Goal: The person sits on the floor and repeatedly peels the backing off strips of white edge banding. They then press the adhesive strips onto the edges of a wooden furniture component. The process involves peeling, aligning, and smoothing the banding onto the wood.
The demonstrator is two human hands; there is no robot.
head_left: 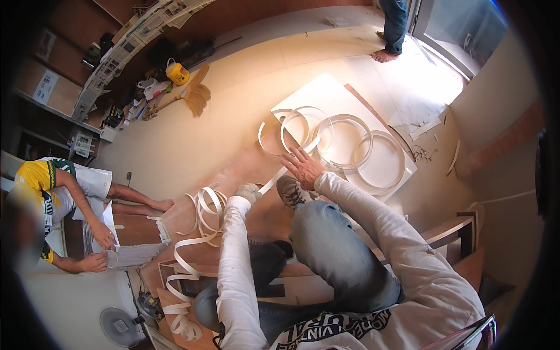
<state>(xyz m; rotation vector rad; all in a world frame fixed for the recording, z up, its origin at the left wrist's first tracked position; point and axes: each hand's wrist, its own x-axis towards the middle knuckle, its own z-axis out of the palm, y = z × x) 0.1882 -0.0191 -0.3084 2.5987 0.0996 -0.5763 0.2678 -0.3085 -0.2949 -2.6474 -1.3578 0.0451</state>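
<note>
A long white flexible strip [272, 182], which looks like edge banding, runs from my left hand past my right hand. My left hand [249, 193], in a pale glove, is closed round it. Bare and with its fingers spread, my right hand [302, 168] lies over or against the strip; its contact with the palm is hidden. Beyond it, large loops of the strip [371, 140] rest on a white board [322, 87]. On the other side of my left hand, more of it falls in loose curls [205, 204] to the lower left.
At the left a person in a yellow top [35, 175] works with both hands at a brown box-like panel [137, 230]. Another person's leg [394, 29] stands near the door. A broom [197, 99] and yellow container [177, 72] are at the far left; a fan [119, 328] is lower left.
</note>
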